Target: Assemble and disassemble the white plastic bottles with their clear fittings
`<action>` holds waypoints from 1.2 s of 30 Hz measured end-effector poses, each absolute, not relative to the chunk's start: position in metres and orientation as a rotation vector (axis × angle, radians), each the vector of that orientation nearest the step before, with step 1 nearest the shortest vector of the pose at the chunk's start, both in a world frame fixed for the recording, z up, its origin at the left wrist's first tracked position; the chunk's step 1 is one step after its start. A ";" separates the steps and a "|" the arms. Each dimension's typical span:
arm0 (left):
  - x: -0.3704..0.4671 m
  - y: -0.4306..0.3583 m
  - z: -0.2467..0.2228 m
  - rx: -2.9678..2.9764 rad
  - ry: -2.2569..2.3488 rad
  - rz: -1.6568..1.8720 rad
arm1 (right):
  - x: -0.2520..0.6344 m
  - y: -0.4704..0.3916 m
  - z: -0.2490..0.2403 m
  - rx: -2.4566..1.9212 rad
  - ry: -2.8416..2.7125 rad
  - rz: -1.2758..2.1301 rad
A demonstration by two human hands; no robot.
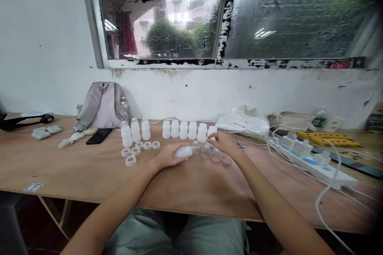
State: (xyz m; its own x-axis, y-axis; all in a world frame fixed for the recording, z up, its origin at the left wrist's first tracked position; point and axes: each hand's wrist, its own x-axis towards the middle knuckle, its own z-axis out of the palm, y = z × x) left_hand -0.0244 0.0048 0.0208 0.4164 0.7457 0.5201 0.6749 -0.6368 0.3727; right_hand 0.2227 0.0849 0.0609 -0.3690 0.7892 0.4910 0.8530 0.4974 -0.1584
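My left hand (pixel 171 156) is wrapped round a white bottle (pixel 183 152) that lies on its side, its neck toward the right. My right hand (pixel 223 142) is held beside the rightmost standing bottle (pixel 212 130), fingers bent; what its fingertips hold, if anything, is too small to make out. Several white bottles (pixel 183 130) without caps stand in a row behind my hands. Clear domed caps (pixel 216 154) lie between and in front of my hands. To the left stand three bottles with clear caps (pixel 135 130), and several clear rings (pixel 131 161) lie near them.
A grey backpack (pixel 103 105) and a black phone (pixel 98 136) are at the back left. A white plastic bag (pixel 243 121) lies at the back right. A power strip (pixel 314 165) with plugs and loose cables spreads over the right side. The table's front edge (pixel 197 212) is near my lap.
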 end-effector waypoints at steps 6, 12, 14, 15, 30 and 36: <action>-0.022 0.005 0.020 2.539 1.333 1.017 | 0.217 0.088 0.047 -1.263 -2.322 -0.095; -0.023 0.007 0.019 2.546 1.402 0.983 | 0.188 0.057 0.051 -0.728 -2.409 0.669; -0.023 0.007 0.019 2.557 1.413 0.956 | 0.180 0.050 0.046 -0.693 -2.397 0.767; -0.023 0.007 0.019 2.575 1.408 0.941 | 0.177 0.049 0.042 -0.715 -2.376 0.753; -0.015 0.008 0.008 2.582 1.584 1.034 | 0.191 0.064 0.049 -1.326 -2.219 -0.327; -0.018 0.008 0.012 2.490 1.533 1.099 | 0.208 0.076 0.045 -1.575 -2.328 -0.355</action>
